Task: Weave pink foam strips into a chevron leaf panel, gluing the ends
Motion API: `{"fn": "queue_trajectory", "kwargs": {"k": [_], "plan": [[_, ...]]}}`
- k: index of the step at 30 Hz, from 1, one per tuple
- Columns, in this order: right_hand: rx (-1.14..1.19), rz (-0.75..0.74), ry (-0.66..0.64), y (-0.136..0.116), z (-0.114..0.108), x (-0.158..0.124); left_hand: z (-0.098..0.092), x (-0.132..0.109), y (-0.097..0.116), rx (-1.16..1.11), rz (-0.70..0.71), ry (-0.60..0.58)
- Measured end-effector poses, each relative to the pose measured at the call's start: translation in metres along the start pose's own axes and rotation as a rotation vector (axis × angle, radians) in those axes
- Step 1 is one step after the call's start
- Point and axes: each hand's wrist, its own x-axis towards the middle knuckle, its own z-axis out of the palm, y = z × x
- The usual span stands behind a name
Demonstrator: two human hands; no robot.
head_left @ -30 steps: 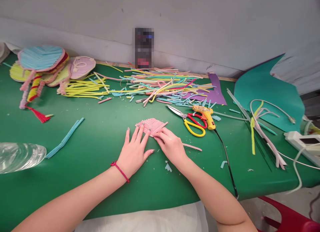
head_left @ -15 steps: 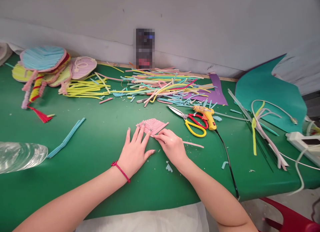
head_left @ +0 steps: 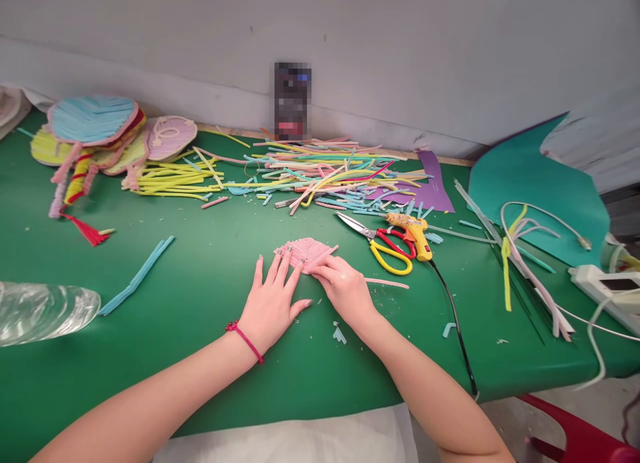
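Pressing the pink woven piece point(head_left: 306, 251), the left hand point(head_left: 270, 308) lay spread flat; the right hand point(head_left: 345, 291) pinched its edge

Bare green counter point(head_left: 210, 263) lies open left of the hands; scissors point(head_left: 383, 244) and glue gun point(head_left: 413, 233) crowd the right

A pink ribbed mat point(head_left: 306, 252) is shown on the green table cover point(head_left: 200, 356). The scissors point(head_left: 385, 246) are handled in red and yellow; the glue gun point(head_left: 413, 233) is yellow, its barrel perhaps speckled.
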Motion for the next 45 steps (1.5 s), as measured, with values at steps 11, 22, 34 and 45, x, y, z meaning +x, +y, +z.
{"fn": "queue_trajectory", "kwargs": {"k": [11, 22, 34, 45], "plan": [[-0.16, -0.49, -0.254, 0.018, -0.016, 0.042, 0.006, 0.0, -0.002, 0.006, 0.003, -0.002], [-0.008, -0.405, 0.099, 0.044, -0.011, 0.017, 0.008, 0.0, -0.003, -0.016, 0.006, 0.023], [0.163, -0.19, 0.135, 0.058, -0.005, 0.009, 0.009, 0.0, -0.003, -0.007, 0.008, 0.035], [0.244, -0.123, 0.192, 0.065, -0.004, 0.01, 0.011, 0.0, -0.004, -0.015, 0.008, 0.047]]}}
